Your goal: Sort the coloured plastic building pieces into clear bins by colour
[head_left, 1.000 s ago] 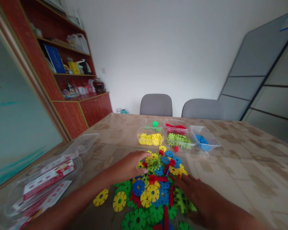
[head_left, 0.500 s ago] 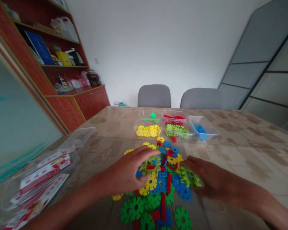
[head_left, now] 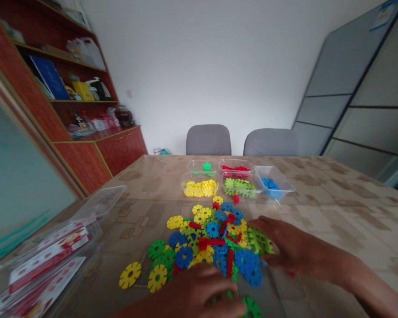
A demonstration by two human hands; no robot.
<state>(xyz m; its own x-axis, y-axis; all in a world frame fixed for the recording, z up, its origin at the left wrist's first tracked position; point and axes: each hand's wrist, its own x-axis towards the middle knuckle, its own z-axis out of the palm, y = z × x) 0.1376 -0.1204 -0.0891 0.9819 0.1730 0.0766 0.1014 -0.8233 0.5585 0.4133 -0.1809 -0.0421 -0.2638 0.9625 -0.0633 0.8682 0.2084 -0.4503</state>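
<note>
A mixed pile of plastic building pieces lies on the table before me: blue notched discs (head_left: 248,265), yellow notched discs (head_left: 130,275), green notched discs (head_left: 166,258), red bars (head_left: 230,263) and light-green square lattice pieces (head_left: 258,240). My left hand (head_left: 192,291) is over the near side of the pile, somewhat blurred, its fingers apart and covering pieces beneath. At the right edge of the heap, my right hand (head_left: 285,243) curves with thumb and fingers spread around the light-green lattices; its fingertips are partly hidden.
Behind the pile stand clear tubs with sorted pieces: a yellow-disc tub (head_left: 200,187), a light-green tub (head_left: 240,185), a red tub (head_left: 235,168), a green tub (head_left: 202,167) and a blue tub (head_left: 274,182). Clear packaging with printed cards (head_left: 49,260) lies left. Grey chairs (head_left: 208,139) stand beyond.
My left hand has moved from the pile's left side toward me, over the near pieces. More yellow, green and blue discs show at left. My right hand stays near the same lattices.
</note>
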